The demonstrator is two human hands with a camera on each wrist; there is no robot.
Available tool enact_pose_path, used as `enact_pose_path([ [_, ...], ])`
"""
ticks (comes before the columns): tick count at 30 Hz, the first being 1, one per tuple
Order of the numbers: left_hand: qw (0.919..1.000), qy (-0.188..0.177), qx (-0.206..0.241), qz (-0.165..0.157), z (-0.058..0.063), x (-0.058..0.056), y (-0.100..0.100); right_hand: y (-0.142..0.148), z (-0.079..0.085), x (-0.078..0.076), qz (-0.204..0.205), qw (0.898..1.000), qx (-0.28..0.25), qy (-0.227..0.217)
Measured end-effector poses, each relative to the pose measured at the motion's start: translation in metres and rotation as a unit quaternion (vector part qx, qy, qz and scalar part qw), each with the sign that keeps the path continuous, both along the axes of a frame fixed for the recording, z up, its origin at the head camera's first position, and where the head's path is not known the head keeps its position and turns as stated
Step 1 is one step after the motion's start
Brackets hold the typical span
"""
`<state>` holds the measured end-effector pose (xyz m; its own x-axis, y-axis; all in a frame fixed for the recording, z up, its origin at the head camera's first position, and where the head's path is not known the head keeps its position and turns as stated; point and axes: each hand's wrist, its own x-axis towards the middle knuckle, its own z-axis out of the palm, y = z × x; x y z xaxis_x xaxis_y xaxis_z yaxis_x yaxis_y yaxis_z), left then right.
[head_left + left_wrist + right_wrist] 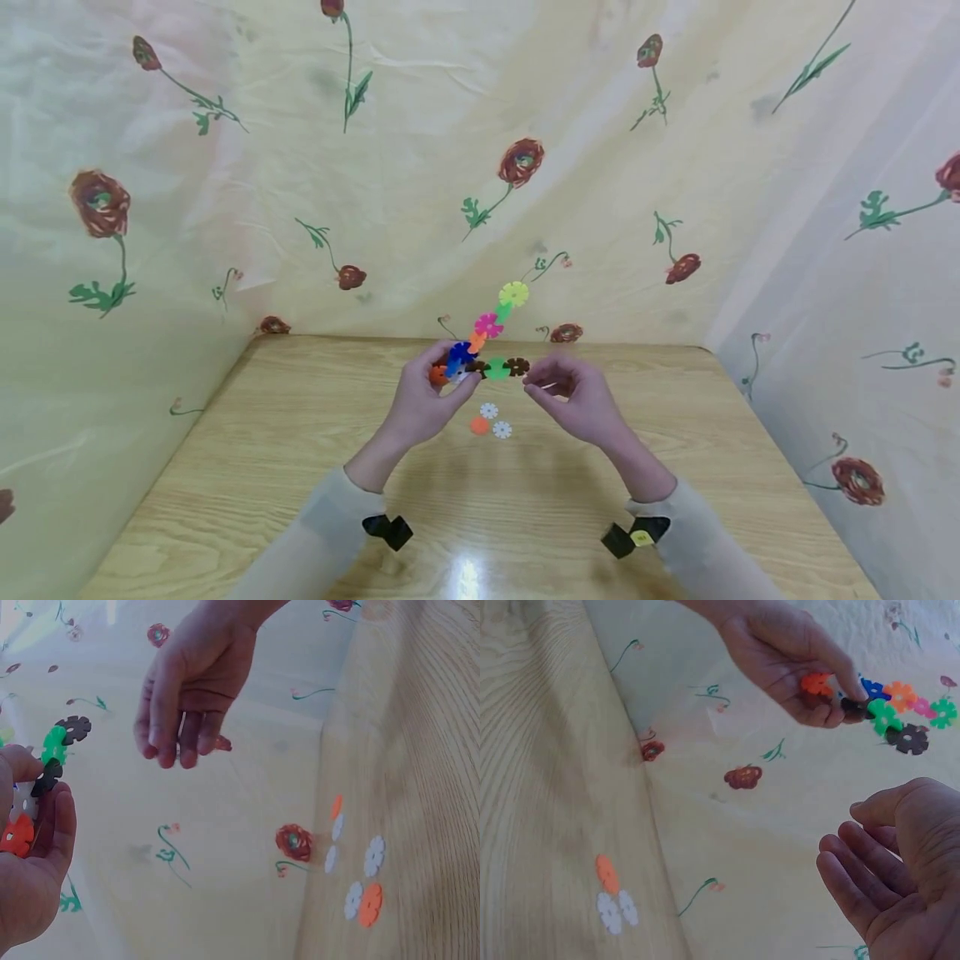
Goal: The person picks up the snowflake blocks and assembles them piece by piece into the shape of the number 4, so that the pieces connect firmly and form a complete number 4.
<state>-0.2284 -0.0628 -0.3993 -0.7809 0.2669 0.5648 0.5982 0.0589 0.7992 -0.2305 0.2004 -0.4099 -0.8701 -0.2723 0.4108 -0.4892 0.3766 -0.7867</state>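
Note:
A branched chain of slotted, flower-shaped plastic discs is raised above the table. My left hand (423,404) pinches it between thumb and fingers near the red-orange disc (438,375), partly hiding the discs there. One branch slants up through blue, orange and pink to a yellow disc (513,293). The other runs right through a green disc (497,369) to a dark brown end disc (518,367). Close by that end is my right hand (577,396), fingers loosely bent and holding nothing; a gap shows between it and the brown disc (910,739) in the right wrist view.
Below the hands, two white discs (502,429) and an orange disc (479,426) lie loose on the wooden table (300,450). In the left wrist view, several loose discs (374,856) show. A flowered cloth (420,192) hangs behind and along the sides.

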Motion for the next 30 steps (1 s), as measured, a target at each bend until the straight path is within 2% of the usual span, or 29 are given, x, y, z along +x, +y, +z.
enact_pose_path([
  [7, 0.9999, -0.005, 0.007, -0.009, 0.0, 0.0, 0.0, -0.004, -0.022, -0.008, 0.003, 0.997, 0.074, -0.009],
  [14, 0.9998, -0.01, 0.008, -0.012, -0.001, -0.001, -0.001, -0.014, -0.05, -0.013, 0.028, 0.987, 0.159, -0.024],
  [19, 0.9997, -0.019, 0.01, -0.013, 0.0, -0.001, -0.001, -0.02, -0.068, -0.015, 0.021, 0.981, 0.187, -0.04],
  [30, 0.9996, -0.017, 0.013, -0.016, 0.0, -0.001, -0.002, -0.025, -0.088, -0.017, 0.019, 0.97, 0.239, -0.049],
])
